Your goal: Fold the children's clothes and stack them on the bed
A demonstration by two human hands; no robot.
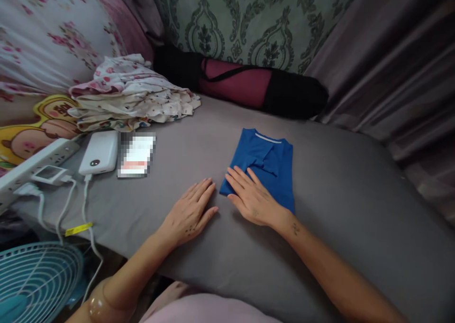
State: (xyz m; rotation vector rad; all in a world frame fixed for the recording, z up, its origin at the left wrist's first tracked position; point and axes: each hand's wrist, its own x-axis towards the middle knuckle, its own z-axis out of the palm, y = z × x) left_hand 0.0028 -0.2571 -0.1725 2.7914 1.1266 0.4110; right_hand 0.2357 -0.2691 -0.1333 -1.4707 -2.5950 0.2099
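A blue garment (282,171), folded into a small flat bundle with a pale neckline strip at its far edge, lies on the grey sheet (199,143). My right hand (253,197) rests palm down on the garment's near left part, fingers extended; hand and wrist cover some of its near edge. Just left of the garment, my left hand (194,211) lies flat on the sheet, its fingers stretched out and holding nothing. A small gap separates its fingertips from the cloth.
A white power bank (100,152), a phone (138,156) and a power strip (39,164) with cables are at the left. Behind them sits a crumpled patterned cloth (131,93). A black and maroon bag (234,83) lies along the wall; a blue fan (39,280) stands lower left.
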